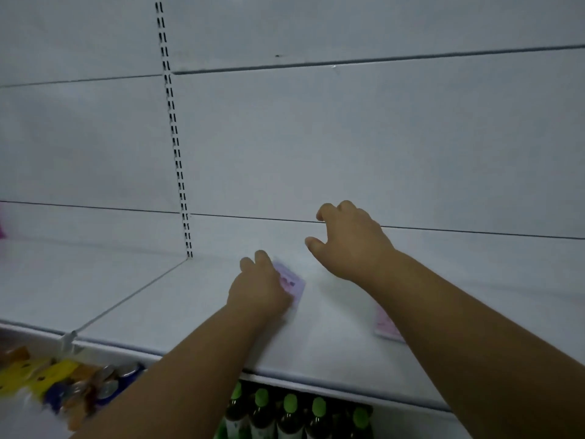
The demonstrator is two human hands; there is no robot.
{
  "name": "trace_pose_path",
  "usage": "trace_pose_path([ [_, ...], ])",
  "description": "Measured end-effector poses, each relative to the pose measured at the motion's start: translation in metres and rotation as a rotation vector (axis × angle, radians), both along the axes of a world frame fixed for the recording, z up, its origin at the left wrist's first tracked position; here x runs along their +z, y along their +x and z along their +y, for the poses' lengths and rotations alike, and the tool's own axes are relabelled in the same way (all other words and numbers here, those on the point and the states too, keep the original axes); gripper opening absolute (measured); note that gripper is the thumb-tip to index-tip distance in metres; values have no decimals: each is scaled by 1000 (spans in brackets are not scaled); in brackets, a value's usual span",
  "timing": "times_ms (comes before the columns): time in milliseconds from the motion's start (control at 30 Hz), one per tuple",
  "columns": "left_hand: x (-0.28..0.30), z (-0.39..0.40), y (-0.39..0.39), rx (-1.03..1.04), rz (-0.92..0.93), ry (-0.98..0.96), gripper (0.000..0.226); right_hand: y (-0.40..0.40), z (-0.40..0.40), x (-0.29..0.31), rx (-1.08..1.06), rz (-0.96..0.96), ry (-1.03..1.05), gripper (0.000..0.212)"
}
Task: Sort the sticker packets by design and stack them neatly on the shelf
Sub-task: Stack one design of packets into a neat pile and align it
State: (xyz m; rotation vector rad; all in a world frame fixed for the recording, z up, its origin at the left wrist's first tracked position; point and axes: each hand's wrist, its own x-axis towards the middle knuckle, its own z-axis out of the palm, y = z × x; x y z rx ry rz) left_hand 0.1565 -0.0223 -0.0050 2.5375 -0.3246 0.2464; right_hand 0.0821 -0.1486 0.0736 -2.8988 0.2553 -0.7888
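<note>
A purple sticker packet (292, 285) lies flat on the white shelf (177, 308). My left hand (258, 286) rests on its left part with curled fingers, covering much of it. My right hand (348, 242) hovers above the shelf farther back and to the right, fingers loosely curled and holding nothing. A second pink and purple packet (384, 324) lies near the shelf's front, partly hidden under my right forearm.
A slotted upright (177, 153) and a thin divider line split the shelf left of my hands. Below the shelf edge stand dark bottles with green caps (291, 413). Lower left holds yellow packets and cans (63, 381). A pink item (1, 231) shows at the far left edge.
</note>
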Motion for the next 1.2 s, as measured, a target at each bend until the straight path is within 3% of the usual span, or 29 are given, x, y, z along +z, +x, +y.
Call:
trace_pose_path([
  [167, 1, 11, 4, -199, 42, -485, 13, -20, -8, -12, -153, -27, 68, 47],
  [300, 9, 14, -19, -354, 101, -886, 12, -41, -31, -38, -326, 97, 143, 47],
  [433, 21, 17, -38, -502, 163, -998, 16, -52, -43, -61, -448, 360, 201, 56],
  [567, 24, 21, -39, -579, 172, -1010, 18, -48, -49, -75, -589, 468, 178, 61],
  [700, 25, 21, -39, -596, 210, -1028, 19, -38, -48, -71, -593, 477, 206, 38],
  [767, 24, 19, -41, -619, 223, -1021, 18, -33, -45, -72, -595, 424, 272, 28],
  [900, 19, 15, -47, -659, 222, -1003, 15, -26, -42, -77, -524, 218, 408, 42],
  [1100, 14, -7, -59, -699, 274, -1001, 15, -61, -51, -70, -403, -275, 611, 15],
  [1200, 19, -28, -78, -740, 319, -1022, 18, -100, -62, -51, -371, -460, 833, 11],
])
